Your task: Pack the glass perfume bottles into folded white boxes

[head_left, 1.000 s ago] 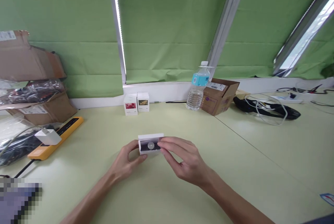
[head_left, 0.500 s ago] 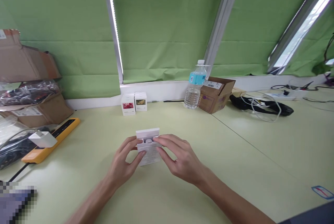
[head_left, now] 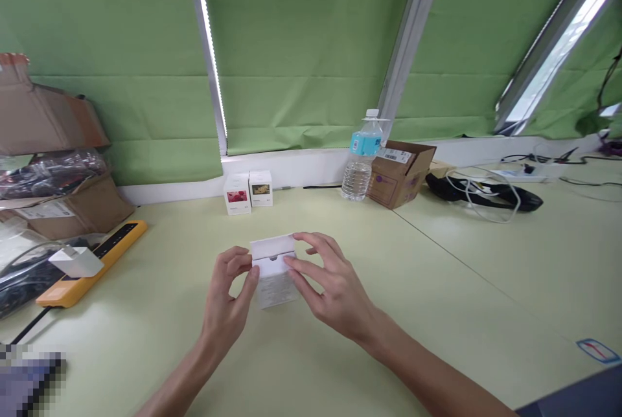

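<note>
A small white box [head_left: 276, 286] stands on the table in front of me, with printed text on its near side. Its top flap is raised at the back, and inner flaps now cover most of the opening, leaving a small dark notch. My left hand [head_left: 228, 291] grips the box's left side, thumb at the near left corner and fingers behind. My right hand [head_left: 335, 284] is at the right side, with its thumb and index finger on the near right edge and another finger by the raised flap. What lies inside is hidden.
Two white boxes with pictures, one red [head_left: 238, 195] and one yellow [head_left: 261, 189], stand by the wall. Farther right are a water bottle [head_left: 358, 168], a cardboard box [head_left: 402, 177] and a black object with white cable [head_left: 486, 193]. A yellow power strip [head_left: 116, 248] lies left.
The inner flaps have folded over the opening, covering the round white item seen earlier. My left fingers have drawn back to the box's side; a right finger has risen to the top flap.
</note>
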`<state>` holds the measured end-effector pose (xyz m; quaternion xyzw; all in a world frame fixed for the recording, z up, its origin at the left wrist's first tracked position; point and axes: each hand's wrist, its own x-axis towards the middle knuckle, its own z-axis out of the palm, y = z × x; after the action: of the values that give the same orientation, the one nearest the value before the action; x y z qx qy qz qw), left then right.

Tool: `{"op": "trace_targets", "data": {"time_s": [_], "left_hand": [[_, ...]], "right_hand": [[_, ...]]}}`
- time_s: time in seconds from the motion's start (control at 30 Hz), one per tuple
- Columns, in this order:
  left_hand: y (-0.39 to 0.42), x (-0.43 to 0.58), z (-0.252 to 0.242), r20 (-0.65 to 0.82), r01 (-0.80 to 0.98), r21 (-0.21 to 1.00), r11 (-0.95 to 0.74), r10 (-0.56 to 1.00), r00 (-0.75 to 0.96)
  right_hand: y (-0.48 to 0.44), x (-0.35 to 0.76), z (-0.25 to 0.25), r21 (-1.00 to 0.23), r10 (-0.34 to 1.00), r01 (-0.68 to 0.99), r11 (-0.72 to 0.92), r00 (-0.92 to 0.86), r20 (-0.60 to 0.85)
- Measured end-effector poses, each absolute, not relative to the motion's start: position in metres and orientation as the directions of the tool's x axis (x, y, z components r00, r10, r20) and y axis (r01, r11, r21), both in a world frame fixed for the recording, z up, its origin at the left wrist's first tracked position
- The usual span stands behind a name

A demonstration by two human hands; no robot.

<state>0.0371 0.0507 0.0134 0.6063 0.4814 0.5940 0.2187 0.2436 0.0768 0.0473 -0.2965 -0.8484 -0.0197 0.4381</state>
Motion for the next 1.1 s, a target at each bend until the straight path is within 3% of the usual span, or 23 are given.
{"op": "trace_targets", "data": {"time_s": [0.2,0.33,0.57,0.77,0.87,1.1], "left_hand": [[0.0549,0.0315,0.0093,0.689,0.502,0.612,-0.611,0.723,0.039],[0.0549,0.0293,0.0126,0.758,0.606,0.494,-0.623,0.65,0.05],[0.0536,0.0302,0.0131,0.755,0.61,0.467,-0.64,0.648,0.101],[0.0523,0.0301,0.0062,0.749,0.548,0.558,-0.623,0.663,-0.01],[0.0533,0.0283,0.0069,0.743,0.572,0.528,-0.628,0.668,0.049],[0.0538,0.0291,0.0158,0.744,0.556,0.537,-0.634,0.667,0.043]], "right_hand": [[0.0752,0.2407,0.0436,-0.361,0.599,0.531,0.767,-0.39,0.699],[0.0729,0.2417,0.0435,-0.409,0.609,0.479,0.777,-0.404,0.682],[0.0669,0.2434,0.0493,-0.603,0.733,0.419,0.679,-0.346,0.586],[0.0724,0.2434,0.0499,-0.448,0.625,0.449,0.773,-0.416,0.661],[0.0746,0.2429,0.0479,-0.386,0.57,0.438,0.812,-0.45,0.688],[0.075,0.2436,0.0462,-0.351,0.55,0.453,0.82,-0.451,0.703]]}}
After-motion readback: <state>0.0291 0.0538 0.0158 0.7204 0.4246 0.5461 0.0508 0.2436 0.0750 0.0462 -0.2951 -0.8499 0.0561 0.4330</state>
